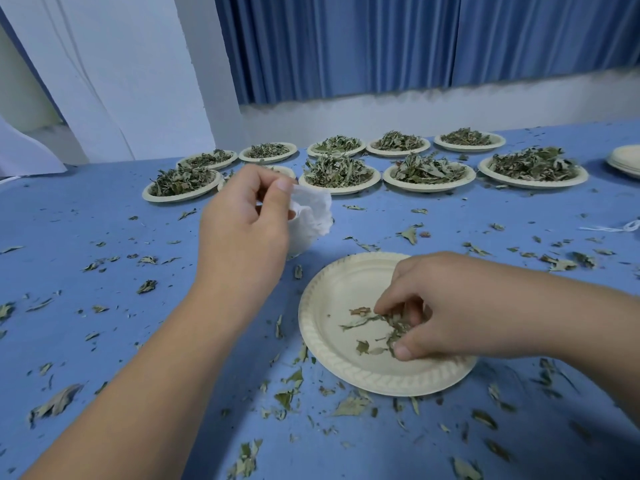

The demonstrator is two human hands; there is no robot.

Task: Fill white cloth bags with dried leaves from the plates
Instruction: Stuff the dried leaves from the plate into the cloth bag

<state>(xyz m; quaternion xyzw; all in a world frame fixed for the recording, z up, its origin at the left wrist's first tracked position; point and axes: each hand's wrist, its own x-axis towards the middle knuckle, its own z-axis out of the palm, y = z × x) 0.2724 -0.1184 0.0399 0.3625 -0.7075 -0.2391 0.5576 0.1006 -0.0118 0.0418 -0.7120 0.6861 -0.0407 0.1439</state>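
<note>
Pinching the white cloth bag [310,216] by its rim with my left hand [242,220], I curl my right hand [440,306] fingers around dried leaves [381,327] on the near paper plate [329,296].

Open bench [104,216] lies left of the near plate [332,296], strewn only with flat loose leaves [351,405]. Beyond the plate, the bag [311,216] hangs in the left hand [242,223]. Full plates [346,189], close together in two rows, block the far side. A plate stack [627,161] sits far right.
</note>
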